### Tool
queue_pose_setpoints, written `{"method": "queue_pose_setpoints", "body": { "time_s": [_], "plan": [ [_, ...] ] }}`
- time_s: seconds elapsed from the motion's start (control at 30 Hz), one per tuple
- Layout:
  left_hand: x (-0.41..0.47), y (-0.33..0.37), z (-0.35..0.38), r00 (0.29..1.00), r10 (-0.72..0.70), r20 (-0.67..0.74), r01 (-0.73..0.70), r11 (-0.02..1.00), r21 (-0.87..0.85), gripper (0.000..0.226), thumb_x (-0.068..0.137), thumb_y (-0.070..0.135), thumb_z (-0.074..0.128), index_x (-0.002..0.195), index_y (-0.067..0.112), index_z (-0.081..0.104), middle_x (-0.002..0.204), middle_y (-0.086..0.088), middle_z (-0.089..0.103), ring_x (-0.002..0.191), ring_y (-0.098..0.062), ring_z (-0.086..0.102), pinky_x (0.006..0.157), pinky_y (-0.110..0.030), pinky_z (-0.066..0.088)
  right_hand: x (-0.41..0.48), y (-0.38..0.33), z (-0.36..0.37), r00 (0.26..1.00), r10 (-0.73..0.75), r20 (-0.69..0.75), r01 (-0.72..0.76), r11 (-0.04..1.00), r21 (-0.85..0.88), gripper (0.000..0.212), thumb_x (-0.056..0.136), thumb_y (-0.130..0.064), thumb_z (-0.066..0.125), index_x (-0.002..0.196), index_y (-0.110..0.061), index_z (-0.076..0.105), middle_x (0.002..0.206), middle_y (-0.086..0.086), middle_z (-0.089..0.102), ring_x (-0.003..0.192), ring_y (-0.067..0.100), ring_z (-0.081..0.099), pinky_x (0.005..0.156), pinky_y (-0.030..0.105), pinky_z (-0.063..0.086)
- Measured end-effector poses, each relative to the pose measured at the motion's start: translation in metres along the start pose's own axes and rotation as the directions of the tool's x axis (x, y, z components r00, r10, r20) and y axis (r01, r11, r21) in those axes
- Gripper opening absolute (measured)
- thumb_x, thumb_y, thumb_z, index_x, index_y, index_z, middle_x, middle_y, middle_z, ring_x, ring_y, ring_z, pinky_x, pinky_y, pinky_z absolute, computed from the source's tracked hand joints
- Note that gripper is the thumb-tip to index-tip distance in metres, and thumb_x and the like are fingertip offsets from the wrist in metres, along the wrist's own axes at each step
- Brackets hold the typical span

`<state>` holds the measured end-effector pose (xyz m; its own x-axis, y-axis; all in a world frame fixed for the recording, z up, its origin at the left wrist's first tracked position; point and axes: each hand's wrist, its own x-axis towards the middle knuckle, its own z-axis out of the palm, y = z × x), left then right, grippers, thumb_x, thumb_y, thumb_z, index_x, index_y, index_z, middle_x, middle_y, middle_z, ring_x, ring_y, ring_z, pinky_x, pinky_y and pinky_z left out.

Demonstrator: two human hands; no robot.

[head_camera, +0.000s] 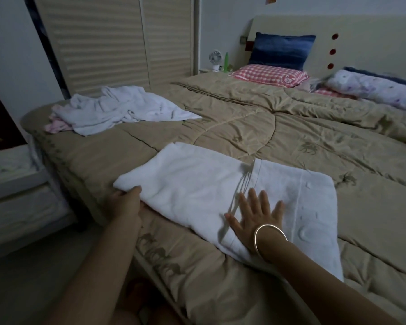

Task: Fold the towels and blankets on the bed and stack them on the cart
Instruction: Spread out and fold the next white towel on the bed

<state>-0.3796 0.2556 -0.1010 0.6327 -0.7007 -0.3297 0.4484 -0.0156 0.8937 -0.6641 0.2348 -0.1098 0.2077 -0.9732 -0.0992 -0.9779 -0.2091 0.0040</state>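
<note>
Plainly, spread fingers (252,198) of the right hand (256,219) press flat on the white towel (185,181); the left hand (124,204) grips its near-left corner. It lies part-folded at the near edge of the bed (291,137); a crumpled pile (117,109) far left awaits folding.

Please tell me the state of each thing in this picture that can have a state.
towel: partly folded, flat on the bed.
pile of towels: crumpled, not folded.
left hand: grips the towel's left end.
right hand: open, pressing flat on the towel.
wardrobe doors: closed.
blue pillow: leaning upright on the headboard.
</note>
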Motion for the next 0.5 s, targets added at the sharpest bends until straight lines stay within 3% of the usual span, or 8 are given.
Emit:
{"method": "queue_pose_setpoints", "body": {
  "time_s": [0.07,0.17,0.27,0.33,0.4,0.43,0.47,0.5],
  "plan": [
    [0.030,-0.010,-0.003,0.998,-0.062,0.029,0.060,0.997,0.046,0.099,0.055,0.054,0.078,0.140,0.013,0.046,0.134,-0.008,0.057,0.115,-0.027,0.058,0.100,-0.044,0.048,0.000,-0.002,0.004,1.000,-0.009,-0.007,0.009,1.000,-0.015,0.103,0.059,-0.078,-0.029,0.149,-0.028,-0.019,0.157,0.001,-0.024,0.143,0.029,-0.024,0.109,0.065,-0.012],
    [0.015,-0.003,0.017,0.976,-0.191,0.108,0.176,0.975,0.135,0.077,0.076,0.054,0.071,0.136,0.012,0.046,0.130,-0.007,0.056,0.119,-0.029,0.055,0.097,-0.041,0.048,0.005,-0.003,0.009,1.000,0.002,0.003,-0.002,0.999,-0.048,0.120,0.040,-0.073,-0.045,0.148,-0.028,-0.021,0.156,0.003,-0.026,0.142,0.030,-0.026,0.108,0.065,-0.014],
    [-0.002,-0.002,0.041,0.993,0.103,-0.057,-0.067,0.890,0.450,0.061,0.086,0.043,0.066,0.132,0.006,0.052,0.130,-0.012,0.058,0.115,-0.032,0.057,0.096,-0.044,0.049,0.003,-0.001,0.007,1.000,-0.021,-0.007,0.022,0.999,0.035,0.114,0.047,-0.077,-0.035,0.150,-0.030,-0.017,0.157,0.000,-0.024,0.142,0.027,-0.027,0.110,0.062,-0.016],
    [-0.027,0.005,0.065,0.953,0.300,-0.047,-0.244,0.849,0.469,0.045,0.089,0.038,0.064,0.116,0.003,0.063,0.118,-0.014,0.066,0.104,-0.031,0.063,0.090,-0.043,0.053,0.001,0.006,0.002,0.999,-0.032,0.002,0.031,0.983,0.181,0.097,0.068,-0.080,-0.015,0.151,-0.031,-0.010,0.158,-0.004,-0.020,0.144,0.022,-0.024,0.112,0.057,-0.018],
    [-0.058,0.012,0.097,0.897,0.439,0.043,-0.414,0.805,0.424,0.035,0.089,0.033,0.065,0.100,0.001,0.068,0.102,-0.015,0.071,0.092,-0.029,0.067,0.079,-0.036,0.054,0.006,0.016,-0.009,0.999,-0.036,0.036,0.020,0.925,0.379,0.072,0.092,-0.066,0.015,0.153,-0.029,0.000,0.160,-0.004,-0.008,0.147,0.019,-0.014,0.115,0.050,-0.014],
    [-0.073,0.014,0.111,0.861,0.497,0.107,-0.493,0.764,0.417,0.030,0.089,0.030,0.066,0.092,0.001,0.068,0.093,-0.014,0.071,0.085,-0.026,0.068,0.072,-0.033,0.054,0.009,0.021,-0.018,0.998,-0.021,0.052,-0.014,0.809,0.588,0.063,0.098,-0.055,0.024,0.152,-0.027,0.008,0.160,-0.001,0.004,0.148,0.019,-0.001,0.117,0.046,-0.005],
    [-0.090,0.013,0.128,0.814,0.551,0.187,-0.576,0.722,0.383,0.024,0.089,0.026,0.067,0.084,0.002,0.067,0.083,-0.012,0.070,0.077,-0.020,0.067,0.066,-0.028,0.051,0.008,0.032,-0.033,0.996,0.053,0.078,-0.094,0.547,0.832,0.054,0.101,-0.046,0.030,0.150,-0.027,0.019,0.156,-0.001,0.020,0.145,0.021,0.016,0.117,0.041,0.009],
    [-0.111,0.012,0.144,0.766,0.582,0.274,-0.643,0.688,0.336,0.018,0.089,0.019,0.068,0.077,0.005,0.063,0.072,-0.008,0.067,0.067,-0.009,0.063,0.060,-0.022,0.048,0.004,0.044,-0.045,0.987,0.100,0.123,-0.141,0.199,0.970,0.047,0.101,-0.045,0.034,0.145,-0.030,0.028,0.150,-0.001,0.035,0.138,0.024,0.033,0.111,0.040,0.023]
  ]
}}
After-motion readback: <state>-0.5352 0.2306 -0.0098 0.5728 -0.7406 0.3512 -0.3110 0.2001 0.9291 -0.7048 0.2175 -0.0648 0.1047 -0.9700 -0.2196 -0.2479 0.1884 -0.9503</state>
